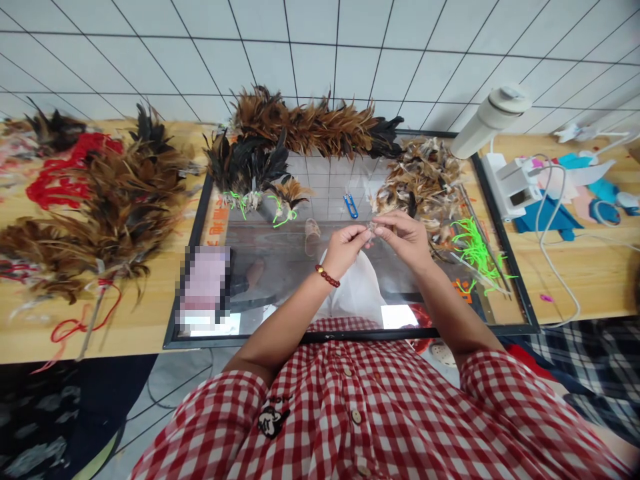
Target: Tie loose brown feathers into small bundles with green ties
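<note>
Over the dark glass panel, my left hand and my right hand meet with their fingertips pinched together. Between them is a tiny pale bit, too small and blurred to name. Just beyond my hands lie blue thread snips. A loose heap of brown feathers spreads beside my right hand, with bright green ties nearer me. To the left are a bunch of black feathers and a small brown feather bunch, both with green ties at their bases.
A long brown feather garland lies along the tiled wall. At left are large feather bunches and red cord. A phone rests on the panel's left. A bottle, a white power strip and cables occupy the right.
</note>
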A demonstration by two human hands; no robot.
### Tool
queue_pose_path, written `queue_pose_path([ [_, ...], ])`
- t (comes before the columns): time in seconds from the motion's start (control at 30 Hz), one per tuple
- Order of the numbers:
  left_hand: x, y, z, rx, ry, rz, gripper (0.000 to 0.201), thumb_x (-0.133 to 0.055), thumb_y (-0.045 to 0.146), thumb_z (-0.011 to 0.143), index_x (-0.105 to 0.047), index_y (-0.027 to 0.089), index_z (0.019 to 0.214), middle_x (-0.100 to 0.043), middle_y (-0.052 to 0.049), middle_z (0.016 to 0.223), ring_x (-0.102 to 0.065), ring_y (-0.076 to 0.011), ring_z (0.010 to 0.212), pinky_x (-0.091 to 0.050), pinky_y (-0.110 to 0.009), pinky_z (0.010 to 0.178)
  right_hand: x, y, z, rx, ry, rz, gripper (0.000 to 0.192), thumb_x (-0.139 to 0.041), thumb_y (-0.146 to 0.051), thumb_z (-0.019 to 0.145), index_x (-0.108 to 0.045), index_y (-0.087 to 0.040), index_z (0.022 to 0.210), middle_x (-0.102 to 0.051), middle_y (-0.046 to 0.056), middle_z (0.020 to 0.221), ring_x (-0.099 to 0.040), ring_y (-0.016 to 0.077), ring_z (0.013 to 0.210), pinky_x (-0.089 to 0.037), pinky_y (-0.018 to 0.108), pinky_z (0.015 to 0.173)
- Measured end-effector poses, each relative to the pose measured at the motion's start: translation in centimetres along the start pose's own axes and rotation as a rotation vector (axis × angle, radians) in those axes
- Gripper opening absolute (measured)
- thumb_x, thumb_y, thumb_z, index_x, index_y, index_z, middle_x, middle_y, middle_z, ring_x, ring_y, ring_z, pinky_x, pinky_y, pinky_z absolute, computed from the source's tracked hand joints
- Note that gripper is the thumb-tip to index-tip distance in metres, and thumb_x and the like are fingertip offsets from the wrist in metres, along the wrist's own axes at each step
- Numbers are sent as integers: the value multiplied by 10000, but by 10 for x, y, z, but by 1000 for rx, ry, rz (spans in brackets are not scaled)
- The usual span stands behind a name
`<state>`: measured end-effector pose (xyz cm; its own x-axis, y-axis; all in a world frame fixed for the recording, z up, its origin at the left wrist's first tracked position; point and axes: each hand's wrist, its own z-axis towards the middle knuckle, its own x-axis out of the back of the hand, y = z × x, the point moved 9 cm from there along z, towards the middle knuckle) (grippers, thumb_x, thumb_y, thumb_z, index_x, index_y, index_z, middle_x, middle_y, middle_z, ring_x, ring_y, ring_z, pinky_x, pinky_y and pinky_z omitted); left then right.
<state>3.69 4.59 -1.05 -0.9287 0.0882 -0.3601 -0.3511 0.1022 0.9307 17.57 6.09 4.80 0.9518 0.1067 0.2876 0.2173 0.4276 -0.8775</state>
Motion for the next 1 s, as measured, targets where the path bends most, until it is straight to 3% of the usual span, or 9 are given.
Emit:
queue_pose_path([
  [0.13, -2, 1, 0, -15, -45, 62, 405, -839, 551, 788, -739, 177, 671, -670, -6, 630, -570, -104, 626, -460, -250, 690, -8, 7, 1, -59, -138, 86, 329, -824, -582, 848, -865, -303, 1018, -732, 30, 842, -686, 175, 796, -579, 363, 777],
  [0.33, -11, 1, -3, -6, -160, 190, 267, -821, 418, 826, -759, 171, 747, -662, 8, 644, -515, -98, 604, -387, -245, 627, -4, 13, 0, -105, -56, 134, 344, -872, -599, 775, -805, -265, 726, -680, 22, 748, -627, 180, 763, -537, 355, 749],
  [0.4, -11, 5, -4, -38, -135, 254, 225, -809, 349, 827, -736, 170, 711, -611, 33, 602, -461, -83, 577, -347, -241, 606, -4, 12, -1, -128, -31, 118, 342, -867, -573, 784, -782, -251, 701, -672, 17, 727, -599, 173, 741, -506, 349, 737],
  [0.53, 4, 2, -1, -16, 20, 191, 241, -784, 332, 830, -730, 171, 659, -659, 15, 616, -570, -100, 634, -439, -242, 696, -1, 12, 17, -186, -113, 79, 270, -834, -491, 820, -798, -228, 768, -721, 19, 769, -620, 167, 740, -493, 331, 737],
  [0.6, 12, -6, 2, 55, 85, 57, 216, -821, 367, 789, -764, 176, 707, -669, 11, 613, -615, -113, 642, -486, -257, 722, 22, 20, 44, -196, -65, -68, 250, -808, -455, 821, -808, -215, 888, -770, 43, 911, -673, 198, 847, -532, 364, 848],
  [0.67, 17, -11, 5, 100, 134, -64, 219, -856, 376, 744, -767, 181, 699, -646, 18, 581, -639, -115, 635, -509, -260, 726, 58, 34, 77, -193, 94, -418, 182, -744, -349, 834, -800, -200, 922, -784, 81, 984, -691, 244, 928, -535, 423, 938],
  [0.77, 23, -12, 8, 123, 189, -163, 200, -868, 328, 733, -752, 182, 661, -615, 28, 541, -643, -100, 609, -507, -242, 705, 91, 78, 115, -356, 152, -821, 172, -681, -251, 849, -795, -186, 960, -777, 135, 1011, -696, 320, 1016, -521, 501, 979],
  [0.87, 26, -13, 9, 133, 232, -195, 178, -847, 271, 767, -749, 173, 655, -607, 31, 525, -638, -91, 580, -491, -228, 674, 94, 107, 136, -401, 104, -990, 203, -698, -278, 834, -782, -156, 973, -751, 181, 1078, -673, 361, 1065, -515, 542, 969],
  [1.0, 31, -12, 11, 118, 262, -215, 196, -841, 241, 793, -738, 163, 646, -607, 37, 530, -640, -88, 573, -504, -234, 693, 89, 96, 137, -318, 93, -1092, 193, -592, -222, 881, -763, -150, 935, -741, 205, 1123, -651, 353, 1065, -500, 544, 960],
])
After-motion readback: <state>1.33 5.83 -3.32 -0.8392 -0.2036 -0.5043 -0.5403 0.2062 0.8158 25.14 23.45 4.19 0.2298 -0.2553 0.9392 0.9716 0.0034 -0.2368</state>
